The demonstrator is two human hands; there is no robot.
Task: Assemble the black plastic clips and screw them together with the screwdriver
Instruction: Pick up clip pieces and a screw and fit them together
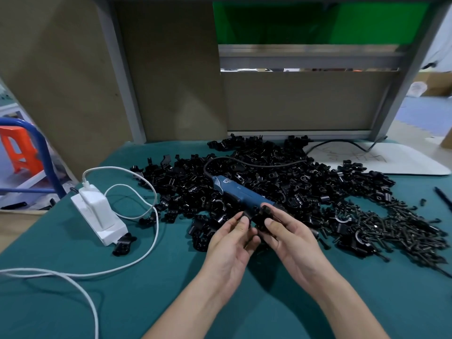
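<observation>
A large heap of black plastic clips (281, 174) covers the middle and right of the green table mat (146, 277). On the heap lies a blue electric screwdriver (241, 193) with a black cord running to the back. Both my hands meet just in front of its tip. My left hand (232, 243) pinches a black clip piece (247, 214) between thumb and fingers. My right hand (291, 238) grips another black clip piece (265, 223) right beside it. The two pieces touch or nearly touch; how they fit is hidden by my fingers. A pile of black screws (403, 231) lies at the right.
A white power strip (100, 216) with a white charger and looping white cable (137, 192) sits at the left, one stray clip (123, 244) next to it. A white board (381, 157) lies at the back right. Brown partition panels stand behind. A black pen (442, 198) lies at the far right.
</observation>
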